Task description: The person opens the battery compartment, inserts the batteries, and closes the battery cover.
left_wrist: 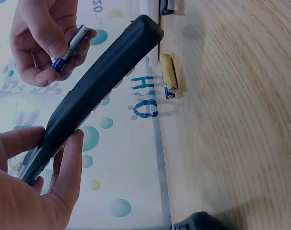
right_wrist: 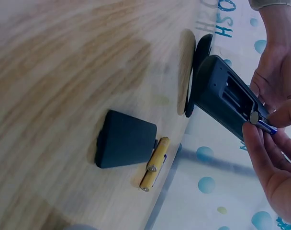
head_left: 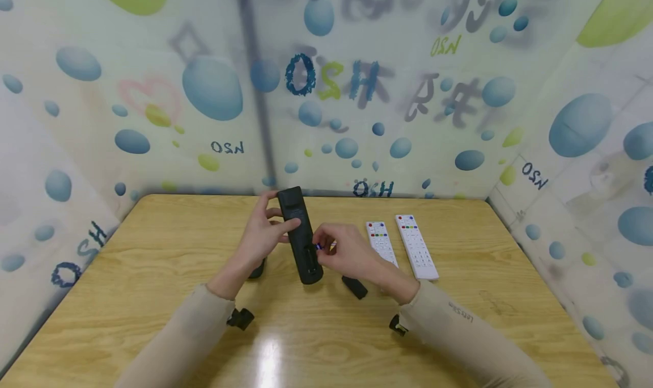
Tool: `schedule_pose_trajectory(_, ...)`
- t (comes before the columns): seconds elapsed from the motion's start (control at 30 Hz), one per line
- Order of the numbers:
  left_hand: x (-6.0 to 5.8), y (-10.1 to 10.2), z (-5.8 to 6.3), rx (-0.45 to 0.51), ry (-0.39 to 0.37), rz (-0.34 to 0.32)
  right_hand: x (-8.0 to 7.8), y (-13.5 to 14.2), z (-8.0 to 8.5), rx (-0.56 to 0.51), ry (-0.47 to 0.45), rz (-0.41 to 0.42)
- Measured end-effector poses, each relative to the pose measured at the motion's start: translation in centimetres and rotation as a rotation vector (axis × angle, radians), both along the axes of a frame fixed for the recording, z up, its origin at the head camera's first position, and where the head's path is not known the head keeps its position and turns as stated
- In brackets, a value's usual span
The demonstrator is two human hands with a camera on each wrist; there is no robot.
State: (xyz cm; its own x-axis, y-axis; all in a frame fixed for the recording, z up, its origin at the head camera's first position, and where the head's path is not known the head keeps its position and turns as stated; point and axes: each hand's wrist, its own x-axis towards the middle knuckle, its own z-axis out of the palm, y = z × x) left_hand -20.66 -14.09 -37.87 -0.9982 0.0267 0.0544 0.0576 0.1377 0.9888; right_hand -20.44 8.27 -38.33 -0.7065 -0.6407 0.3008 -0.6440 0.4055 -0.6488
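Observation:
My left hand (head_left: 260, 235) grips a black remote control (head_left: 300, 237) near its upper end, thumb across its back and fingers along the far edge. The remote is raised above the table and tilted, back side showing. Its battery compartment (right_wrist: 235, 95) lies uncovered at the lower end, and no battery shows inside it in the right wrist view. Between thumb and fingertips, my right hand (head_left: 352, 253) pinches a blue-and-silver battery (left_wrist: 71, 48). In the right wrist view that battery's end is right at the compartment's edge.
On the wooden table (head_left: 301, 331) lie a black battery cover (head_left: 354, 287) and two gold-coloured batteries (right_wrist: 157, 154) beside it. Two white remotes, one left (head_left: 380, 240) and one right (head_left: 417, 247), are beyond my right hand. Another dark remote (head_left: 258, 270) is partly hidden by my left hand.

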Motion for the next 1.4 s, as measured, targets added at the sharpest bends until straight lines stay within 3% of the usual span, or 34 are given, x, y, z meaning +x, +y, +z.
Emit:
schedule_pose_trajectory(0.93,0.1,0.3,0.1,0.024,-0.003,-0.02,1.1,-0.9,-0.6,-0.017,-0.014,0.009)
schedule_pose_trajectory(1.4,0.1,0.5,0.2,0.0,0.036,0.004,0.9,-0.9,-1.0,0.014,0.075,-0.052)
